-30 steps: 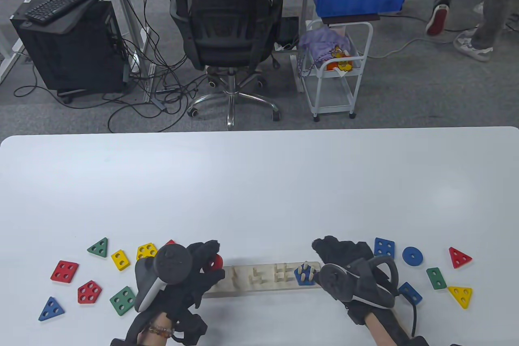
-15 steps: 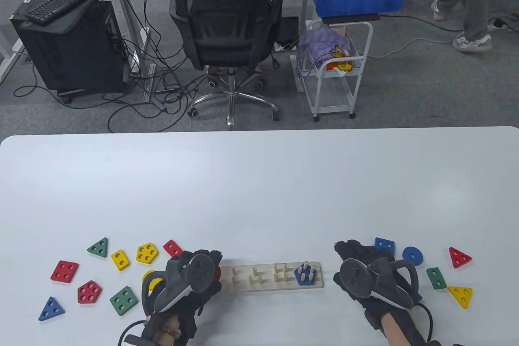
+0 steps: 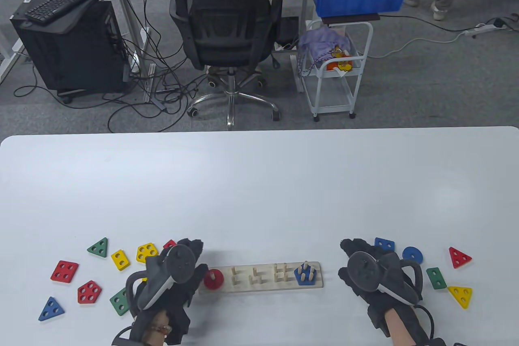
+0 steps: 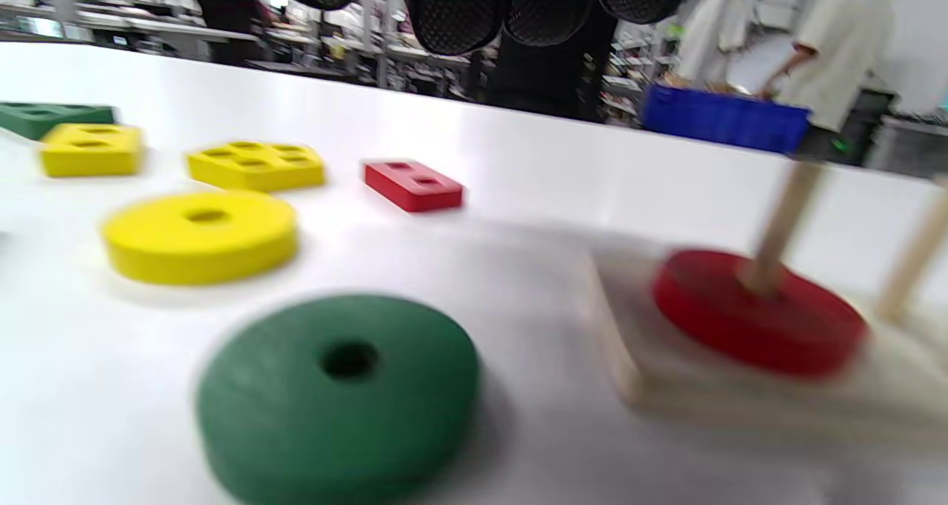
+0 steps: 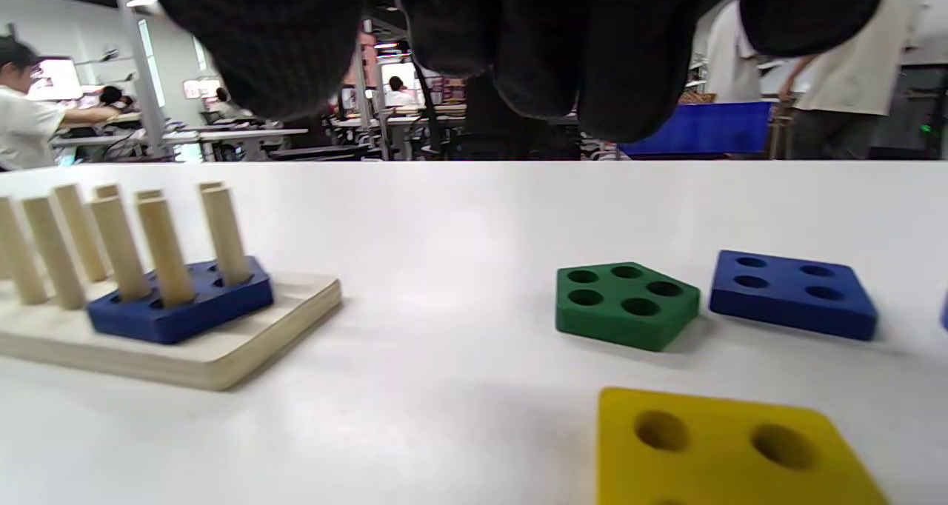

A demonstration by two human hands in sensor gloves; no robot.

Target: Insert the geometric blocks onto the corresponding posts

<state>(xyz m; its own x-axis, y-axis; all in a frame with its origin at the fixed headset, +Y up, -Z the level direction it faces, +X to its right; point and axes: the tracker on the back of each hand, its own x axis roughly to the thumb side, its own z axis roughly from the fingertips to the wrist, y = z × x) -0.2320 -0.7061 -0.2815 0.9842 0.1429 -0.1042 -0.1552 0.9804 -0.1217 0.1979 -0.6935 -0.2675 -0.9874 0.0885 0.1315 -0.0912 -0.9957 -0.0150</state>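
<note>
The wooden post board [image 3: 267,283] lies near the table's front edge. A red disc [image 3: 213,279] sits on its leftmost post, also in the left wrist view [image 4: 755,312]. A blue pentagon [image 3: 305,276] sits on the rightmost posts, also in the right wrist view [image 5: 181,305]. My left hand [image 3: 187,252] is just left of the board, holds nothing, and its fingers [image 4: 452,9] hang free. My right hand [image 3: 361,250] is right of the board and holds nothing, its fingers [image 5: 518,38] above the table.
Loose blocks lie left of the board: green disc [image 4: 341,394], yellow disc [image 4: 200,235], red rectangle [image 4: 413,185], yellow pentagon [image 3: 144,252], red square [image 3: 64,271]. On the right lie a green pentagon [image 5: 626,305], blue square [image 5: 792,294], blue disc [image 3: 412,254] and red triangle [image 3: 459,257].
My left hand set the red disc on the leftmost post, let go and drew back left. My right hand moved right, away from the blue pentagon on the board.
</note>
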